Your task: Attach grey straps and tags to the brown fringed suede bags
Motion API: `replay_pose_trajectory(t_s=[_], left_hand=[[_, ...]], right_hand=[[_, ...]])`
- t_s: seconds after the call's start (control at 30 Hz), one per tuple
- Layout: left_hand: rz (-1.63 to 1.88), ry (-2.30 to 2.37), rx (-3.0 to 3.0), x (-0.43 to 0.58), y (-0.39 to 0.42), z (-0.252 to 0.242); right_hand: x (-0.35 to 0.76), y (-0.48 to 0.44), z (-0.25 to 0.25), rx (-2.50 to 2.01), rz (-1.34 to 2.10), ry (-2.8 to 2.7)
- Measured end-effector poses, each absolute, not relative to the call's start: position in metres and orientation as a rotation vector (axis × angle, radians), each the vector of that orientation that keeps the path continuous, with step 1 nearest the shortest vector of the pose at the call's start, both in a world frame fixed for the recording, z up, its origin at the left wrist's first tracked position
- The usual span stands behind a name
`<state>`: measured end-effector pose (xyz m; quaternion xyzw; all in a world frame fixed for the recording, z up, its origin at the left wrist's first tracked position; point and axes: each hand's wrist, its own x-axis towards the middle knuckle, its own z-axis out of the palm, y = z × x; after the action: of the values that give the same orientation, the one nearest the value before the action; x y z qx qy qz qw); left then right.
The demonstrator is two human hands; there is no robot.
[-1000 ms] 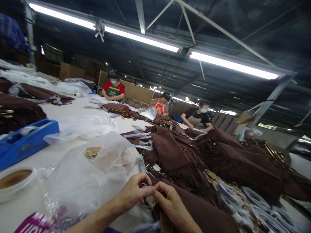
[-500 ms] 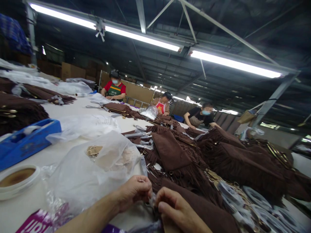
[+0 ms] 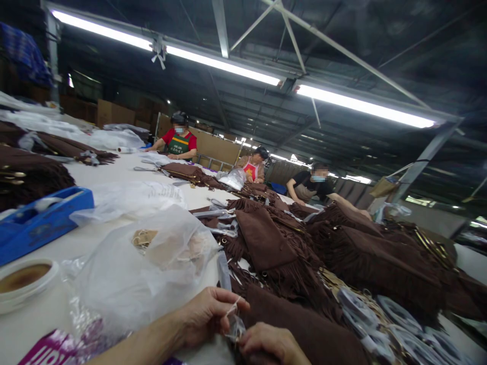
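My left hand (image 3: 207,313) is closed in a pinch on a thin pale string (image 3: 233,307), which loops up over the fingers. Just below it, my right hand (image 3: 272,342) is closed with its fingertips on a piece of clear plastic wrap (image 3: 236,327). What lies inside that wrap is too small to make out. A brown fringed bag (image 3: 292,317) lies under and beyond my right hand. To the left of my left hand sits a thin white plastic bag (image 3: 133,284) with tan hang tags (image 3: 146,238) showing at its mouth.
A blue tape dispenser (image 3: 45,223) and a white tub (image 3: 28,286) stand at left. More brown fringed bags (image 3: 376,253) pile up at right, near plastic-wrapped straps (image 3: 403,312). Three co-workers stand across the table, one in a green apron (image 3: 178,145).
My left hand has turned, and the string now stands up above its fingers. My right hand has moved down, with its fingers drawn closer together. The far-right co-worker's arm reaches further over the bags.
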<state>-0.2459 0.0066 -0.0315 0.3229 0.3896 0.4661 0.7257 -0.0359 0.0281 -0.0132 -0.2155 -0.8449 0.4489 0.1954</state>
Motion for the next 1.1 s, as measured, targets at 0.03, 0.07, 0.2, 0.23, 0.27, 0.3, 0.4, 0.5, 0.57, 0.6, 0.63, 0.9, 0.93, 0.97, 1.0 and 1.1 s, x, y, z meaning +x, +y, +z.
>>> replay_pose_trajectory(t_s=[0.03,0.07,0.2,0.23,0.27,0.3,0.4,0.5,0.57,0.6,0.63,0.9,0.93,0.97,1.0,1.1], left_hand=[[1.036,0.864,0.713,-0.246,0.005,-0.031],[1.049,0.864,0.719,-0.246,0.004,-0.030],[1.038,0.849,0.864,-0.245,0.003,-0.027],[0.998,0.832,0.918,-0.244,0.003,-0.026],[0.953,0.810,0.965,-0.243,0.002,-0.025],[0.915,0.789,1.003,-0.242,0.002,-0.025],[0.899,0.759,1.068,-0.240,0.000,-0.024],[0.953,0.762,1.064,-0.240,-0.001,-0.027],[0.965,0.783,1.059,-0.241,-0.001,-0.031],[0.957,0.804,1.064,-0.242,0.000,-0.032],[0.942,0.826,1.070,-0.242,0.001,-0.034],[0.830,0.662,1.121,-0.244,-0.001,-0.032],[0.832,0.665,1.128,-0.243,-0.001,-0.031],[0.828,0.676,1.135,-0.242,-0.001,-0.032],[0.828,0.692,1.137,-0.242,0.000,-0.033],[0.827,0.739,1.127,-0.242,0.001,-0.038]], right_hand=[[-0.036,0.031,-0.020,-0.696,1.210,-2.304],[-0.037,0.033,-0.026,-0.792,1.202,-2.206],[-0.045,0.041,-0.044,-0.935,1.268,-1.829],[-0.049,0.042,-0.046,-0.940,1.230,-1.799],[-0.053,0.042,-0.047,-0.957,1.168,-1.798],[-0.058,0.042,-0.048,-0.980,1.093,-1.819],[-0.075,0.039,-0.044,-0.992,0.821,-1.944],[-0.089,0.034,-0.033,-0.849,0.610,-2.163],[-0.093,0.033,-0.025,-0.758,0.559,-2.316],[-0.093,0.033,-0.020,-0.724,0.569,-2.372],[-0.092,0.033,-0.015,-0.689,0.604,-2.405],[-0.079,0.027,0.027,-0.538,0.989,-2.663],[-0.082,0.026,0.029,-0.586,0.881,-2.740],[-0.085,0.025,0.030,-0.651,0.742,-2.813],[-0.089,0.024,0.030,-0.727,0.599,-2.880],[-0.097,0.027,0.033,-0.869,0.380,-3.016]])
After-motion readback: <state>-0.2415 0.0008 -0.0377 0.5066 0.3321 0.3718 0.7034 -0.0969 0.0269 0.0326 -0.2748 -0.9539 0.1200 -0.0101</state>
